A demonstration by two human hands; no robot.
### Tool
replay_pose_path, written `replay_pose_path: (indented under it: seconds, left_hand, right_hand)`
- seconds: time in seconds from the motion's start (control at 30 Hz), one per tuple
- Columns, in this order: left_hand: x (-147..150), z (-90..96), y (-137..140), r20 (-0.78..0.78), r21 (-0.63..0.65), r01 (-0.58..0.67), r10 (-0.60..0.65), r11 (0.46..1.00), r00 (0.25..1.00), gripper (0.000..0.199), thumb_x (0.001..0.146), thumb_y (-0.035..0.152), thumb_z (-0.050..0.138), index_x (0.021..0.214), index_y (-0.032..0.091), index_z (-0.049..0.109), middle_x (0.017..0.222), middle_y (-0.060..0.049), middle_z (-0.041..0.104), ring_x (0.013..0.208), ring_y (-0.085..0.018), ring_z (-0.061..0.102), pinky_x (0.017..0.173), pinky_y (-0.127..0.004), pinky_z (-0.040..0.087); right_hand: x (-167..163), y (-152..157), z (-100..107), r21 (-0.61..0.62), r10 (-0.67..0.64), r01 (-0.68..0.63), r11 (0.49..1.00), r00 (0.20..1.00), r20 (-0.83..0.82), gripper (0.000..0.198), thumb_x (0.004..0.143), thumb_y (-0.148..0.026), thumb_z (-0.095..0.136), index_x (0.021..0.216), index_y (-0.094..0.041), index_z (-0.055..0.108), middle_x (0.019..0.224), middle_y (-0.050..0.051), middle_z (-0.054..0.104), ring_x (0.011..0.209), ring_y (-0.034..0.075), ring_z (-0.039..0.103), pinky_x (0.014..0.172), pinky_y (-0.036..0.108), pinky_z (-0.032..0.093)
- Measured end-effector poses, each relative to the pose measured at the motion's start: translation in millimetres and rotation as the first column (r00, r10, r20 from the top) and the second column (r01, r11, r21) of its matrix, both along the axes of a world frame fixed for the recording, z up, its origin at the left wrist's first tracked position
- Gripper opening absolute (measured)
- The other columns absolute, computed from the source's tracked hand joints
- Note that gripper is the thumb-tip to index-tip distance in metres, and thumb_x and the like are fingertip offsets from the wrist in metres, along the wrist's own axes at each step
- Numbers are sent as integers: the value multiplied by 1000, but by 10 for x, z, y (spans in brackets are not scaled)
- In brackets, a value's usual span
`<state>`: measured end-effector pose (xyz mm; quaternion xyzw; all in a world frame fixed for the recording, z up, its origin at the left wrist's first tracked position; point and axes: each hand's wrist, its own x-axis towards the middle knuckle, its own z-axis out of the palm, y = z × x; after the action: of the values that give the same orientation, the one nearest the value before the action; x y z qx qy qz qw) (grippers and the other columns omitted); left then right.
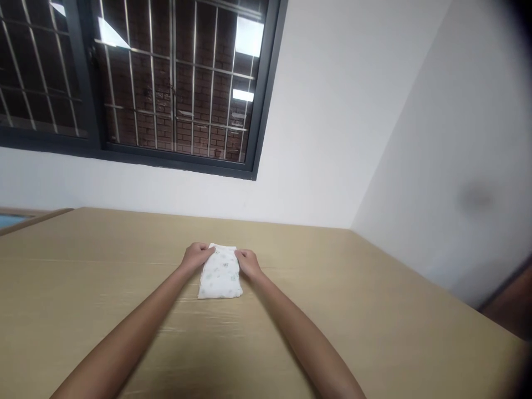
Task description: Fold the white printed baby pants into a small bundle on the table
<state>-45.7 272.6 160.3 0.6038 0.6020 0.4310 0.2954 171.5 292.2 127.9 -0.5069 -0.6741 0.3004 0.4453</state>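
Note:
A folded white cloth (221,274) with a small faint print lies on the tan surface in front of me. It looks like a small garment, but its exact kind does not show. My left hand (197,257) pinches its far left corner, thumb on top. At the far right corner my right hand (248,262) grips the edge in the same way, fingers curled. The near end of the cloth rests flat, with a slightly uneven lower edge.
The broad tan surface (332,310) has faint creases and reaches back to a white wall (324,111). A dark-framed window (178,83) with metal bars is above it on the left. Another wall (449,166) borders the right side. A bluish patch (10,220) shows at far left.

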Motion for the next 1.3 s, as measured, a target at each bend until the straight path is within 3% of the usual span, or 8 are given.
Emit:
replay_pose_path:
  seconds: [0.17, 0.33, 0.43, 0.53, 0.7, 0.93, 1.07, 1.3]
  left_hand:
    - [12, -208, 316, -168, 27, -92, 95, 995, 981, 39, 75, 44, 62, 51, 24, 39, 50, 5, 37, 54, -14, 42, 55, -28, 24]
    - [12, -406, 390, -305, 65, -143, 156, 988, 939, 32, 79, 41, 63, 57, 24, 49, 57, 0, 54, 62, -19, 54, 58, -29, 31]
    - [24, -440, 364, -345, 124, -161, 195, 979, 918, 18, 82, 40, 63, 75, 23, 62, 81, -6, 68, 80, -24, 63, 68, -31, 41]
    - [98, -406, 325, -347, 219, -171, 241, 961, 907, 30, 88, 39, 58, 110, 19, 65, 116, -15, 67, 109, -31, 63, 90, -40, 48]
    - [414, -418, 236, -369, 307, 13, 107, 952, 923, 40, 104, 36, 34, 130, 21, 60, 132, -12, 64, 129, -26, 57, 113, -42, 42]
    - [695, -722, 113, -453, 164, 172, -80, 971, 888, 60, 109, 47, 18, 154, 15, 42, 163, -17, 42, 153, -27, 36, 123, -46, 31]
    - [623, -790, 100, -527, 91, 229, -149, 969, 837, 66, 108, 48, 15, 161, 14, 30, 170, -17, 28, 160, -31, 20, 126, -55, 20]
    - [302, -806, 57, -639, 21, 257, -185, 966, 747, 66, 106, 44, 13, 164, 14, 24, 172, -11, 24, 161, -24, 16, 128, -48, 20]
  right_hand:
    - [-53, 275, -59, 25, -96, 94, 995, 988, 123, 36, 85, -37, 49, 54, -23, 37, 56, -5, 31, 60, 12, 33, 55, 25, 25]
    - [-114, 370, -122, 62, -166, 156, 986, 960, 224, 35, 86, -33, 56, 54, -21, 48, 56, -4, 45, 61, 13, 44, 60, 25, 32]
    - [-100, 356, -77, 75, -203, 189, 979, 942, 267, 18, 84, -27, 60, 69, -19, 63, 68, 0, 63, 69, 16, 55, 68, 26, 41]
    - [-113, 277, 42, 121, -240, 212, 970, 922, 303, 17, 87, -24, 58, 96, -16, 70, 98, 10, 73, 94, 22, 63, 86, 31, 47]
    - [-310, 39, 138, 282, -94, -103, 954, 789, 607, 35, 99, -24, 45, 125, -17, 66, 131, 16, 67, 127, 28, 53, 113, 42, 36]
    - [-316, -31, -173, 88, 225, -411, 907, 651, 725, 70, 99, -33, 49, 162, -11, 29, 166, 18, 36, 152, 31, 32, 126, 46, 25]
    - [-230, 5, -235, 31, 274, -432, 901, 622, 733, 74, 99, -36, 48, 165, -14, 22, 172, 13, 21, 159, 32, 19, 130, 50, 18]
    - [-156, -57, -166, -74, 308, -360, 930, 654, 691, 64, 108, -39, 23, 166, -12, 16, 173, 14, 19, 161, 27, 11, 130, 53, 14]
